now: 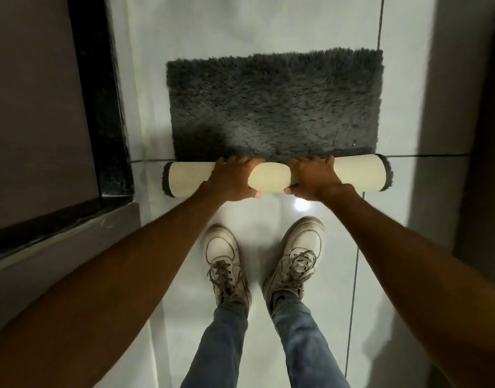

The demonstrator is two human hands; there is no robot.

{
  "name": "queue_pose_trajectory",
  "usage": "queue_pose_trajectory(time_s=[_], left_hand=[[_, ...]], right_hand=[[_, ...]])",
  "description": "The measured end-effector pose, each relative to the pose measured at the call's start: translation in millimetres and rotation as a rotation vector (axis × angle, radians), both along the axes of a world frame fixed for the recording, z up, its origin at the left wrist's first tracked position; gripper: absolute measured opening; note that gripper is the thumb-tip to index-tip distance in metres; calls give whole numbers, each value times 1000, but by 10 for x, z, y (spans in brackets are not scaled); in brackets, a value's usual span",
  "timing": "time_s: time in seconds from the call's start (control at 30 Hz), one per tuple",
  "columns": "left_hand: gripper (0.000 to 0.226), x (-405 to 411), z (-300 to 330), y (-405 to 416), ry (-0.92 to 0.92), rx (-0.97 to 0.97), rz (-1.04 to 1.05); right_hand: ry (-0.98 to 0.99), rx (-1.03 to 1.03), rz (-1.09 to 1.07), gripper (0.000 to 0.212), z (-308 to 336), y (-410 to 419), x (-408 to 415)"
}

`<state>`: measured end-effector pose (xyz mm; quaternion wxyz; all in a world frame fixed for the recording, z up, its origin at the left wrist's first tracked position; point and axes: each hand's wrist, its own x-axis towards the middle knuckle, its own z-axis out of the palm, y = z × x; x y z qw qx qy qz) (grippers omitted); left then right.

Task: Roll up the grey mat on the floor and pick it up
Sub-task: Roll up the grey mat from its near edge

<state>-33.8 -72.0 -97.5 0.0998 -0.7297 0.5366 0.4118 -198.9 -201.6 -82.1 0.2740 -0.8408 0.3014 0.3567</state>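
The grey shaggy mat [274,102] lies flat on the white tiled floor ahead of me. Its near end is wound into a roll [271,179] whose cream backing faces out, with grey fringe showing at both ends. My left hand [232,179] wraps over the roll left of its middle, thumb underneath at the front. My right hand [313,177] grips it the same way just right of the middle. A short stretch of cream backing shows between the two hands.
My white sneakers [226,261] stand on the tile just behind the roll. A dark black-edged frame [106,107] runs along the left. A shadowed wall [465,135] borders the right side. Bare tile [240,23] extends beyond the mat's far edge.
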Motion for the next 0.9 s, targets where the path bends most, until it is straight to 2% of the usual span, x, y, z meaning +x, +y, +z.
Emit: queue_pose_trajectory(time_s=[0.1, 0.2, 0.23, 0.27, 0.3, 0.4, 0.47, 0.53, 0.7, 0.8, 0.9], left_hand=[[88, 117, 103, -148, -44, -133, 57], [47, 18, 120, -84, -175, -468, 224], [37, -24, 102, -54, -209, -560, 245], [38, -49, 79, -44, -223, -590, 241], [50, -60, 52, -50, -214, -534, 224], [113, 3, -76, -112, -204, -258, 66], [131, 40, -169, -187, -231, -226, 28], [127, 90, -232, -305, -276, -256, 54], [102, 133, -308, -382, -388, -357, 63], [95, 61, -281, -267, -356, -333, 58], [100, -29, -177, -139, -245, -219, 53]], right_hand=[[-63, 6, -48, 71, 42, -223, 149], [-359, -300, -170, 43, 18, -162, 92], [-439, -359, -186, 35, -2, -89, 52], [-470, -371, -173, 35, -41, -22, 15], [-457, -345, -143, 44, -75, 26, -9], [-280, -255, 4, 101, -206, 21, -57], [-233, -278, 67, 120, -293, -56, -22], [-231, -323, 52, 116, -355, -132, 104], [-277, -410, -41, 93, -390, -111, 244], [-277, -374, -60, 87, -355, -9, 142], [-238, -258, -43, 89, -251, 61, 13]])
